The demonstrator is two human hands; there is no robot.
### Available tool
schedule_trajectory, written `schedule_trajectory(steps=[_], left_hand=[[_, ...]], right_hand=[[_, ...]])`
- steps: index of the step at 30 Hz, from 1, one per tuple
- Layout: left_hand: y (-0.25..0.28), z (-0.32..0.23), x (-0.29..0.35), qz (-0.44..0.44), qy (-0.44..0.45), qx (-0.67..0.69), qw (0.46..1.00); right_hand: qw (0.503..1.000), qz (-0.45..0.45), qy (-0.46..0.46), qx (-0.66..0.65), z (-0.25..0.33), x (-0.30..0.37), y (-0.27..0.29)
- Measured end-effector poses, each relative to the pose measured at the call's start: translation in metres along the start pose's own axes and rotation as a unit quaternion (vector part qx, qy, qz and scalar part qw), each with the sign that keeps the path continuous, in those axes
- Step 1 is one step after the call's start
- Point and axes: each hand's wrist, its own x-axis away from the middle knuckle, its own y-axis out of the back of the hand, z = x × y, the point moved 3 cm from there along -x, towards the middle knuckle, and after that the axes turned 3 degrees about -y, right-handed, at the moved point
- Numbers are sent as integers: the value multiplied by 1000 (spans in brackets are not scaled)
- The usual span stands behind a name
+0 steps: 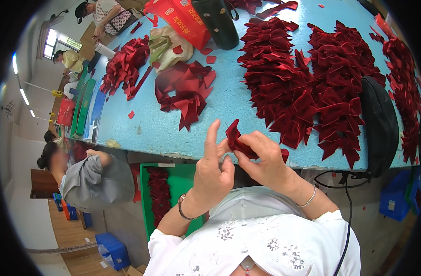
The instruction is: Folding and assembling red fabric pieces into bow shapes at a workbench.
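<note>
My right hand (268, 158) pinches a folded dark red velvet ribbon (236, 141) between thumb and fingers, just over the table's near edge. Close on its left is my left hand (213, 168), its index finger stretched upward and its thumb apart. The other left fingers curl toward the ribbon, and whether they touch it I cannot tell. Beyond my hands, dark red velvet bows lie in overlapping rows (275, 69) and a second bank of bows (337, 78) lies to the right. Loose cut ribbon pieces (185, 92) are heaped to the left.
A blue table (141, 124) spans the view. On it stand a dark tumbler (219, 27), a red bag (183, 20) and a black bag (380, 124) with a cord hanging down. A green crate (148, 202) holds bows below the edge. Other people sit at the left.
</note>
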Motion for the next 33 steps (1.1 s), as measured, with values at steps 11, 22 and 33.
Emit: schedule_trajectory(steps=[11,22,33], left_hand=[[-6,35,-5,-40,205,406,890],[1,40,-8,-7,232,457,858],[9,34,-6,60,205,349,913]], right_hand=[[944,51,124,302,25,16,-17],[996,51,-33,62,15,-10,20],[918,126,-290,-239,-25,-2,-1]])
